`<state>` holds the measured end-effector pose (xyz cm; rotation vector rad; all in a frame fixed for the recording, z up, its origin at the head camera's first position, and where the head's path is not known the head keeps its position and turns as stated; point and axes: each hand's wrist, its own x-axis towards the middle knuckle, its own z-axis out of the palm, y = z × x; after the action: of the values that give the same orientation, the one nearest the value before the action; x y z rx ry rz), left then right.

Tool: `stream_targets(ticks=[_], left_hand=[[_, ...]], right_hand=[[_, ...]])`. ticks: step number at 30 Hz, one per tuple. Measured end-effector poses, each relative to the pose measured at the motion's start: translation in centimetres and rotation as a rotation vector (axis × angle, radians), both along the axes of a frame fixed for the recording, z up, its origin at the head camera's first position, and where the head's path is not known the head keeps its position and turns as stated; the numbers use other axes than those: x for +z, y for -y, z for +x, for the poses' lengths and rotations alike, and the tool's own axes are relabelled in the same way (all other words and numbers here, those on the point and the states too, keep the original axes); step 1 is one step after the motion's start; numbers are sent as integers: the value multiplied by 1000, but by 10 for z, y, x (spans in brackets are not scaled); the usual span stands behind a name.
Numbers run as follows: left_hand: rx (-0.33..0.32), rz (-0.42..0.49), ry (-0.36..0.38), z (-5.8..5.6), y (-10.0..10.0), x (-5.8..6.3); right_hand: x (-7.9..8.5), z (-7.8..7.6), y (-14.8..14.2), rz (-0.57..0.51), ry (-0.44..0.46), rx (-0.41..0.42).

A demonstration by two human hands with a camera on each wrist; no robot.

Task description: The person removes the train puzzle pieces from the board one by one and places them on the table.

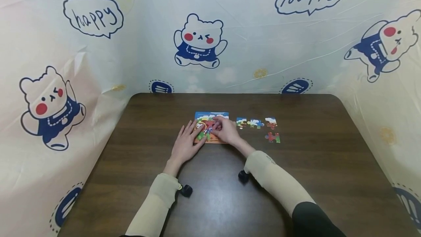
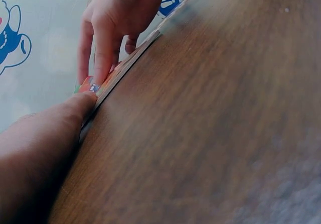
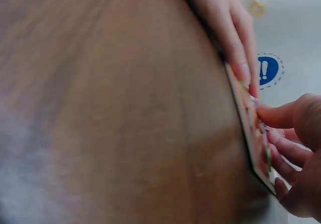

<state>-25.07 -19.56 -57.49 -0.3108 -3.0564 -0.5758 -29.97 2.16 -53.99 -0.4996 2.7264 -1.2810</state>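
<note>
A colourful jigsaw puzzle board [image 1: 211,113] with a blue top edge lies flat on the table. My left hand [image 1: 185,146] rests on its left side, the fingers spread and nearly straight. Over the board's right part, my right hand [image 1: 227,131] pinches a puzzle piece between thumb and fingers, low against the picture. The piece is mostly hidden by the fingers in the head view. In the left wrist view, a red, green and blue puzzle piece [image 2: 88,85] shows between the right fingertips and the left thumb. The right wrist view shows both hands at the board [image 3: 241,108] edge-on.
Right of the board lie several loose puzzle pieces: two blue-and-white puzzle pieces [image 1: 254,123] side by side, a red-and-white puzzle piece [image 1: 271,122], and a red-and-green puzzle piece [image 1: 273,137] below it. The brown wooden table [image 1: 138,164] meets a printed cloth [image 1: 243,46] behind.
</note>
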Motion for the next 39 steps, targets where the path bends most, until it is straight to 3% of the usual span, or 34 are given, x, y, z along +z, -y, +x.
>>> stream_targets(ticks=[5,9,31,39], left_hand=[[3,2,-1,0,0,-1],[2,2,-6,-1,0,-1],[-10,20,-18,1,0,1],[-1,13,-14,0,0,-1]], right_hand=[[-7,4,2,25,-74,13],[-9,4,1,-12,-81,19],[-1,0,-17,-260,41,-7],[-1,-1,-37,-454,198,-116]])
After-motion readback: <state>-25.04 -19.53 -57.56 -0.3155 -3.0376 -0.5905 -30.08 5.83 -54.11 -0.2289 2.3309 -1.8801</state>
